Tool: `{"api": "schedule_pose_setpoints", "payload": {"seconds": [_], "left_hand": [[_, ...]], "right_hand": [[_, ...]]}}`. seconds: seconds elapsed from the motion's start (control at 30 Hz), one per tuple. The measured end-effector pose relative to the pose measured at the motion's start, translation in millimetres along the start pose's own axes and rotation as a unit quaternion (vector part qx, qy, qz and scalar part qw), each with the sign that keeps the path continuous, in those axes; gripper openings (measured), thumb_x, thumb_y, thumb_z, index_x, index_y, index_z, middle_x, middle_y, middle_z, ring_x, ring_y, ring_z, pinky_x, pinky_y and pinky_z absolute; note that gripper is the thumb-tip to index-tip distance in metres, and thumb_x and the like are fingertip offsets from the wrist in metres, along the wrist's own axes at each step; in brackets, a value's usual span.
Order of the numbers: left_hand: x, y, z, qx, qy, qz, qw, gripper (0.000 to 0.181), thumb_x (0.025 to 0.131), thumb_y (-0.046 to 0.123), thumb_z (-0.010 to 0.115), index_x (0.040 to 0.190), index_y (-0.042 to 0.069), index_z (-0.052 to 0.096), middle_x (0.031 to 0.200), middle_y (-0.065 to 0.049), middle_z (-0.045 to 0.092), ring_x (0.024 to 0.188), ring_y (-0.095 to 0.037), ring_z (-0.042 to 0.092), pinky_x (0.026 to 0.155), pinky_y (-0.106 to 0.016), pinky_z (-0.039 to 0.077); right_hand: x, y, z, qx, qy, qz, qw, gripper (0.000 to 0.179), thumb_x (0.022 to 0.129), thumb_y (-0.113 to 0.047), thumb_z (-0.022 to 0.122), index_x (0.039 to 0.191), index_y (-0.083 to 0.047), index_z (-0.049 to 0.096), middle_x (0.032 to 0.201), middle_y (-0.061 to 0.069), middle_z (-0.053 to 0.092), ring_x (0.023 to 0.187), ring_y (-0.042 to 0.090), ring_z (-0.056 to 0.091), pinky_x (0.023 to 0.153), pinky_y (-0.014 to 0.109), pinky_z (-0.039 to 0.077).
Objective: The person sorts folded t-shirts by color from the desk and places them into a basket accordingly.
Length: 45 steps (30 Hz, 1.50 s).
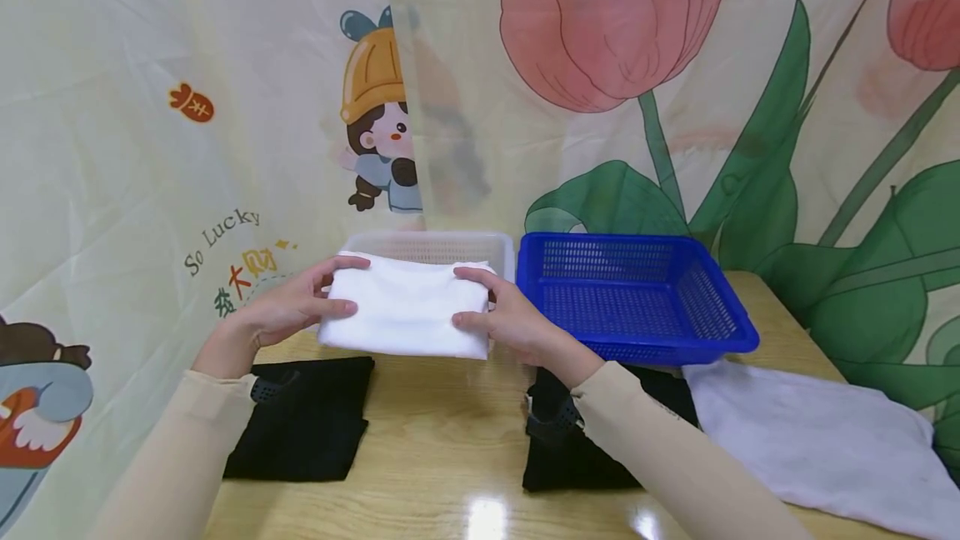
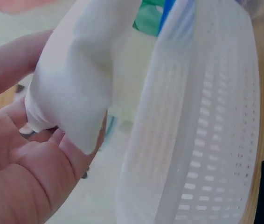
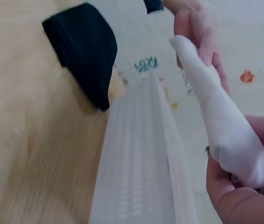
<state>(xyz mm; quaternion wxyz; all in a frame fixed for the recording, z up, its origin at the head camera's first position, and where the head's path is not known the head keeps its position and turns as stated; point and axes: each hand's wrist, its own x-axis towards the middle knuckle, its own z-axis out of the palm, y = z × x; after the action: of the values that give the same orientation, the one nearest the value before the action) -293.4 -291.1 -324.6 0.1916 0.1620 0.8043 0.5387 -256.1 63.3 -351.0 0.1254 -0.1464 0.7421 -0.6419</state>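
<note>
A folded white cloth (image 1: 405, 307) is held up between my two hands, in front of and above the white plastic basket (image 1: 427, 247). My left hand (image 1: 296, 302) pinches its left end, thumb on the near face. At the right end my right hand (image 1: 510, 315) grips it the same way, thumb toward me. The left wrist view shows the cloth (image 2: 76, 70) apart from the perforated basket wall (image 2: 211, 126). From the right wrist, the cloth (image 3: 230, 121) appears edge-on as a thick folded bundle beside the basket (image 3: 136, 158).
A blue perforated basket (image 1: 637, 344) stands right of the white one. Folded black cloth (image 1: 307, 423) lies on the wooden table (image 1: 435, 440) at left, another black cloth (image 1: 577, 457) under my right forearm. A pale cloth (image 1: 825, 440) lies at right. A printed curtain (image 1: 465, 90) hangs behind.
</note>
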Motion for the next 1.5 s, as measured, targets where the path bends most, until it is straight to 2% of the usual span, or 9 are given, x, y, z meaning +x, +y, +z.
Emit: {"api": "schedule_pose_setpoints", "payload": {"seconds": [0.2,0.43,0.57,0.83,1.0,1.2,1.3,1.4,1.5], "left_hand": [[35.7,-8.0,-14.3,0.002,0.019,-0.008,0.9998,0.082,0.097,0.020,0.079,0.163,0.028,0.032,0.164,-0.020,0.025,0.139,-0.041,0.039,0.106,-0.042,0.051],[71.1,-25.9,-23.2,-0.035,0.044,-0.010,0.9984,0.090,0.096,0.012,0.080,0.167,0.030,0.027,0.166,-0.018,0.021,0.138,-0.040,0.039,0.094,-0.033,0.055],[86.3,-36.3,-24.3,-0.043,0.064,-0.015,0.9969,0.093,0.095,0.011,0.081,0.168,0.031,0.025,0.169,-0.018,0.018,0.138,-0.040,0.040,0.092,-0.033,0.057],[100.6,-57.4,-24.6,-0.047,0.110,-0.032,0.9923,0.092,0.096,0.007,0.079,0.168,0.030,0.028,0.174,-0.017,0.012,0.144,-0.041,0.035,0.096,-0.035,0.057],[107.5,-65.6,-21.8,-0.037,0.122,-0.034,0.9912,0.092,0.096,0.009,0.080,0.168,0.033,0.027,0.175,-0.015,0.010,0.147,-0.041,0.032,0.114,-0.048,0.045],[113.9,-74.8,-20.9,-0.037,0.131,-0.019,0.9905,0.091,0.097,0.008,0.077,0.169,0.031,0.025,0.176,-0.016,0.008,0.147,-0.041,0.032,0.117,-0.051,0.038],[114.5,-78.2,-20.5,-0.036,0.138,-0.017,0.9896,0.092,0.098,0.005,0.076,0.170,0.030,0.025,0.176,-0.018,0.011,0.147,-0.041,0.031,0.118,-0.051,0.036],[115.3,-78.5,-19.6,-0.034,0.142,-0.010,0.9893,0.091,0.098,0.002,0.075,0.170,0.027,0.025,0.174,-0.021,0.015,0.146,-0.041,0.033,0.120,-0.053,0.033],[116.9,-77.1,-18.7,-0.031,0.137,-0.003,0.9901,0.090,0.098,0.000,0.073,0.170,0.023,0.025,0.172,-0.024,0.018,0.146,-0.042,0.034,0.121,-0.055,0.032]], "right_hand": [[35.1,7,-8,-0.025,0.033,0.002,0.9991,0.075,0.095,-0.009,0.080,0.160,-0.031,0.048,0.163,0.013,0.040,0.139,0.034,0.048,0.110,0.051,0.050],[68.9,18,-7,-0.032,0.057,-0.014,0.9978,0.078,0.095,0.000,0.077,0.163,-0.021,0.044,0.169,0.013,0.034,0.151,0.032,0.038,0.123,0.049,0.036],[82.6,23,-5,-0.039,0.077,-0.007,0.9962,0.079,0.094,0.004,0.074,0.163,-0.017,0.042,0.168,0.015,0.035,0.151,0.034,0.038,0.123,0.050,0.036],[105.7,36,4,-0.079,0.103,-0.009,0.9916,0.081,0.092,0.009,0.072,0.163,-0.016,0.042,0.169,0.013,0.037,0.154,0.034,0.035,0.124,0.051,0.033],[113.6,43,6,-0.072,0.121,0.003,0.9900,0.082,0.091,0.012,0.071,0.162,-0.016,0.043,0.168,0.015,0.038,0.152,0.035,0.038,0.123,0.051,0.036],[121.8,50,9,-0.068,0.131,0.005,0.9889,0.079,0.091,0.011,0.071,0.161,-0.014,0.044,0.167,0.016,0.039,0.151,0.035,0.039,0.120,0.051,0.039],[126.7,54,11,-0.075,0.131,0.004,0.9886,0.079,0.090,0.012,0.070,0.161,-0.013,0.045,0.166,0.016,0.040,0.146,0.033,0.042,0.117,0.046,0.042],[130.0,57,11,-0.075,0.128,0.004,0.9889,0.080,0.090,0.013,0.068,0.161,-0.013,0.043,0.167,0.016,0.039,0.130,0.035,0.051,0.097,0.037,0.051],[131.1,58,10,-0.076,0.125,0.007,0.9892,0.081,0.091,0.014,0.066,0.163,-0.014,0.041,0.170,0.013,0.035,0.105,0.030,0.054,0.072,0.030,0.048]]}}
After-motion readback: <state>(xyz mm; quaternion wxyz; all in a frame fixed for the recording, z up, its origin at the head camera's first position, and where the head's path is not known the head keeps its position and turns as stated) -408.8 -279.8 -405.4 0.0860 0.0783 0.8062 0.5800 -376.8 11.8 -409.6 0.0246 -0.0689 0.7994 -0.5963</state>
